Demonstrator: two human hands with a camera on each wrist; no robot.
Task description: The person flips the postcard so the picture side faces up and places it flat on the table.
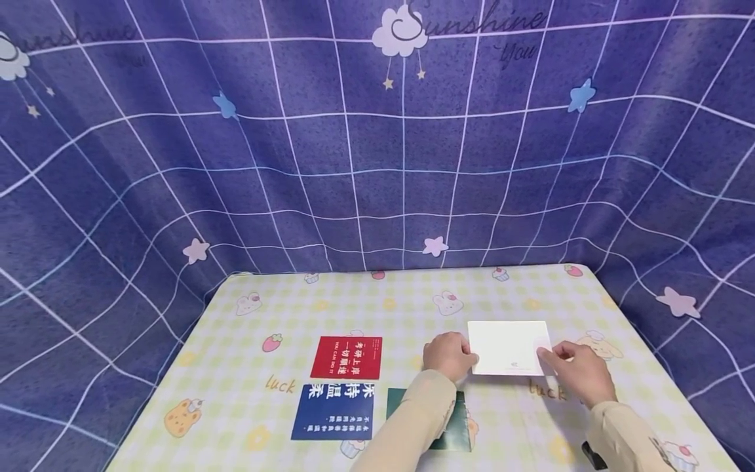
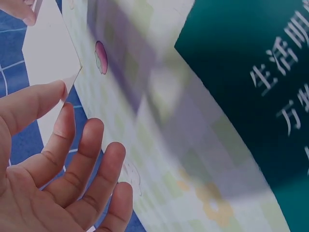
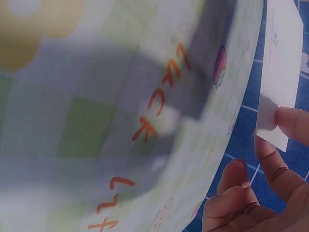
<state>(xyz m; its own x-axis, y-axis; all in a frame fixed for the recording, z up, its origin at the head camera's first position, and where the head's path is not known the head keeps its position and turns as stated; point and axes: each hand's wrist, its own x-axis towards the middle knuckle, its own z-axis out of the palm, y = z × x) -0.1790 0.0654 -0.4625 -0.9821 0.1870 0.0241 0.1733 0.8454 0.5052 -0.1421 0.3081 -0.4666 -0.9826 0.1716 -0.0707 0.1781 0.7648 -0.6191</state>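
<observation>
Both hands hold a white card by its two side edges, raised off the table with its shadow falling below. My left hand pinches the left edge between thumb and forefinger; in the left wrist view the other fingers spread loosely. At the opposite edge, my right hand pinches the lower right corner, thumb on the face toward me. That face is blank apart from small faint print. A green card with white characters lies under my left forearm, partly hidden by the sleeve.
Left of the arms lie a red card and, nearer me, a blue card, both with white lettering. A small black object sits beside the right sleeve. The checked tablecloth ends at a dark blue curtain.
</observation>
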